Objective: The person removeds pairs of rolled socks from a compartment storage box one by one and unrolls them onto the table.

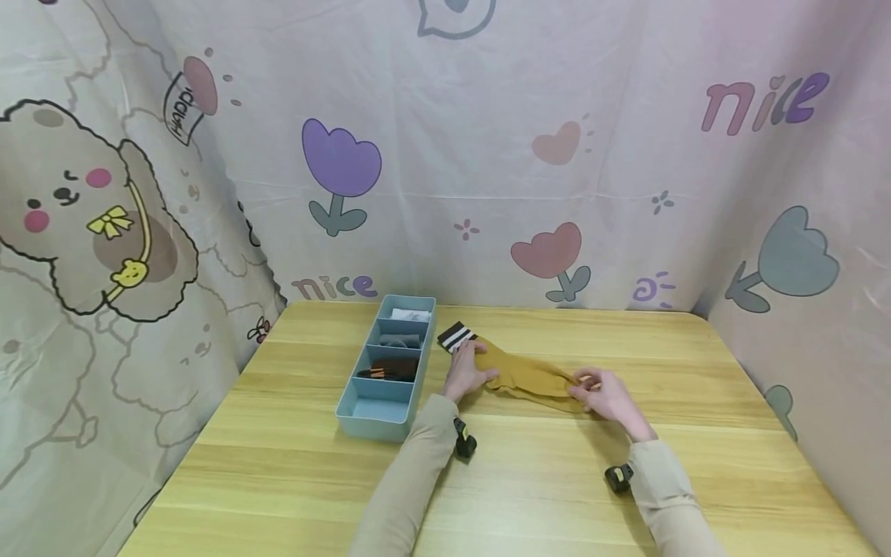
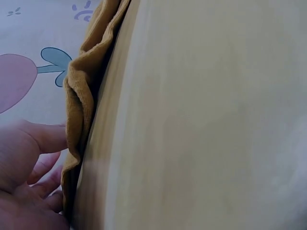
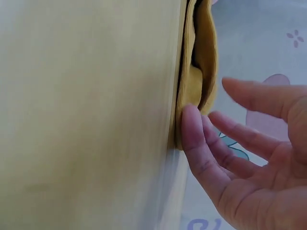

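A mustard-yellow sock [image 1: 529,377] with a black-and-white striped cuff [image 1: 457,336] lies flat and slightly wrinkled on the wooden table. My left hand [image 1: 468,373] rests on it near the cuff, thumb and fingers spread apart. Close up in the left wrist view, the thumb of that hand [image 2: 29,167] touches the folded yellow fabric [image 2: 79,91]. At the sock's other end is my right hand [image 1: 605,396]. In the right wrist view this hand [image 3: 259,158] touches the layered sock edge [image 3: 192,86] with a fingertip, the thumb standing apart from the fabric.
Left of the sock stands a pale blue divided box [image 1: 372,428]. Its compartments hold a white folded item [image 1: 411,316], a grey one [image 1: 400,340] and a dark brown one [image 1: 395,369]; the nearest compartment shows its bare bottom. A printed curtain [image 1: 445,155] hangs behind the table [image 1: 529,495].
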A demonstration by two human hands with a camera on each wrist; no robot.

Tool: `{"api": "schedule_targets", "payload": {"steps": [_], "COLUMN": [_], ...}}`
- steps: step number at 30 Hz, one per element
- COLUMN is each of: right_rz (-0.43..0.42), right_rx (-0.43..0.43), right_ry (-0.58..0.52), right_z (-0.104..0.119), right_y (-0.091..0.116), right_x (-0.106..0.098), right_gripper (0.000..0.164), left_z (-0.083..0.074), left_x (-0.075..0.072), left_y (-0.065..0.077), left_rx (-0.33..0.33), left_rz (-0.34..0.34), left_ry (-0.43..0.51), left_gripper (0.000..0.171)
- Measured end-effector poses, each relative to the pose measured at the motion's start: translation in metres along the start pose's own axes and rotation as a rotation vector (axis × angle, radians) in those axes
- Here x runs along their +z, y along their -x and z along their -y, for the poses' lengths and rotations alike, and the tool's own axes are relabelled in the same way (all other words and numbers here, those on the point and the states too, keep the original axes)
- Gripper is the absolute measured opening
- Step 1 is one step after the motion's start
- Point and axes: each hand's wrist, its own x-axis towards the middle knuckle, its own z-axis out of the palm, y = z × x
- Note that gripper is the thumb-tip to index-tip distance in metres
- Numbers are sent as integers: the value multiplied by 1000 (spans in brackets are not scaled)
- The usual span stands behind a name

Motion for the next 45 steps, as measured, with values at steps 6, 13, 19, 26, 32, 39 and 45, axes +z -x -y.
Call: {"api": "schedule_targets", "payload": {"steps": [6,13,19,26,32,39,45], "right_rz": [-26,1,-18,-26,19,57,77], "right_rx": [53,94,87,101,101,80,47], "right_ry": [59,122,187,177,103,44,-23], "right_z": [0,4,5,4,3,1,-1], "right_y": [-9,-16,-19,-14,-10,-8,-6], "right_x": [-3,-4,-2,0,1,1,2], "right_gripper": [50,44,17,13,11,12,13], "left_z": [3,7,7,2,-2,-3,1], "left_x": [0,2,7,14,18,18,15], "left_y": [-3,-6,-9,-12,-13,-15,-17], "left_rx": [56,106,43,-99,-192,-220,-199], "left_rz": [21,10,-57,-232,-327,-331,-384], "left_ry": [36,49,54,-77,-228,-166,11], "left_gripper": [48,51,55,66,75,74,79]}}
